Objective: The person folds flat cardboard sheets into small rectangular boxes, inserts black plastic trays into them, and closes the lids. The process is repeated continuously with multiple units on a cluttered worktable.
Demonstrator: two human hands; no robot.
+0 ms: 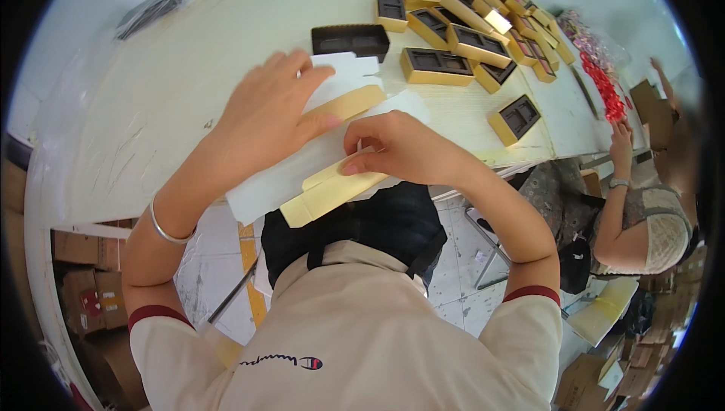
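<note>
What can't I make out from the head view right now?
- Head view: parts of the white and gold card, hidden under the left hand and right hand.
- Head view: lower gold boxes in the pile, covered by others.
- Head view: grip of the co-worker's hand, too small.

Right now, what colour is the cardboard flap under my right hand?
Pale gold; the flap shows best in the head view.

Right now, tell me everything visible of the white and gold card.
The card looks like paperboard, white with gold panels, partly folded and open. It slants across the table's near edge. The left hand touches the far panel with its thumb, the right hand the near one. One sheet or several is unclear.
</note>
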